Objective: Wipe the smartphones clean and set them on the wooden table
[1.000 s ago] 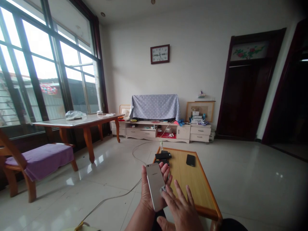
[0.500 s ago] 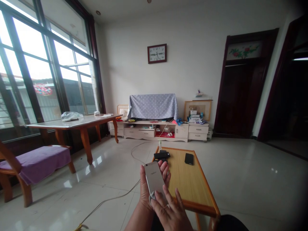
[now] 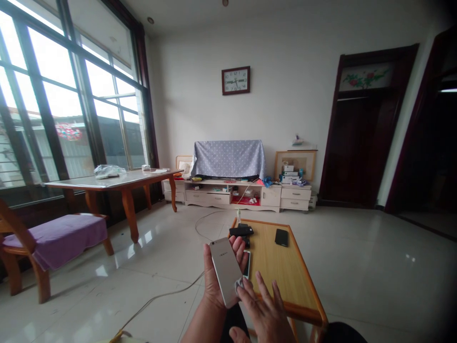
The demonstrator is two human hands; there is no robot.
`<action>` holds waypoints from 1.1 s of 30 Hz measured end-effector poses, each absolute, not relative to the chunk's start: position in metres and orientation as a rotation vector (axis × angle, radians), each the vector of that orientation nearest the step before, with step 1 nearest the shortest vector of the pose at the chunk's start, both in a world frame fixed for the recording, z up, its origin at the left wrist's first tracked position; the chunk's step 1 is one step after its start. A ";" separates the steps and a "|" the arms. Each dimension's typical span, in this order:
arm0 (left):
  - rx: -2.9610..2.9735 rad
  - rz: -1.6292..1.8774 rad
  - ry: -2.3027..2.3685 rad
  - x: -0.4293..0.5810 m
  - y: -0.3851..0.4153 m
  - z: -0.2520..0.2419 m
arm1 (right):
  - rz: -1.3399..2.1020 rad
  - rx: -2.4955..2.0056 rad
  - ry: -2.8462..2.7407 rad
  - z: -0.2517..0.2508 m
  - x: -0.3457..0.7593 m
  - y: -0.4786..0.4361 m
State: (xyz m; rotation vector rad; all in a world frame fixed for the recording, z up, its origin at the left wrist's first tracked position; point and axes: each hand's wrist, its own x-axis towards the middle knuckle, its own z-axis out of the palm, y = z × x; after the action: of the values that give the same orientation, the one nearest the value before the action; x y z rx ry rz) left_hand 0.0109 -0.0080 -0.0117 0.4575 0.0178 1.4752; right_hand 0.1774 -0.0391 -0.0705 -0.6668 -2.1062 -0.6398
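My left hand (image 3: 211, 281) is closed around a silver smartphone (image 3: 225, 269), its thumb along the left side and its fingers along the right. The phone's back faces up, with a camera at the top corner and a brand mark. A small grey cloth (image 3: 239, 284) is pinched under the fingertips of my right hand (image 3: 262, 305), at the phone's lower right edge. The other fingers of that hand are spread. Both hands are above the near left side of a small wooden table (image 3: 274, 271); the phone's front is hidden.
On the table lie a black phone (image 3: 282, 237), dark phones (image 3: 241, 231) in a group and a white-edged phone (image 3: 247, 264) partly behind my left hand. A small bottle (image 3: 238, 216) stands at the far left corner. A cable (image 3: 160, 296) runs across the floor.
My right hand has slid the cloth right, from the phone's lower left to its lower right edge. The phone has shifted slightly left, and the white-edged phone now shows. The view has shifted slightly.
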 end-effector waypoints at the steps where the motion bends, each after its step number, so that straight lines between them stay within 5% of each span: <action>1: 0.454 1.479 0.020 0.011 -0.008 -0.011 | -0.651 -0.653 -2.105 -0.070 0.178 -0.039; 33: 0.449 1.504 0.084 0.016 -0.007 -0.005 | -0.776 -0.473 -2.040 -0.069 0.183 -0.030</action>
State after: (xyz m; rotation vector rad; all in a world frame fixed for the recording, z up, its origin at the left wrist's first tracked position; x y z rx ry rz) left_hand 0.0164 -0.0067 -0.0046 0.4491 0.0844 1.5036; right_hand 0.1830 -0.0303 -0.0693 -0.4731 -2.0403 -0.7760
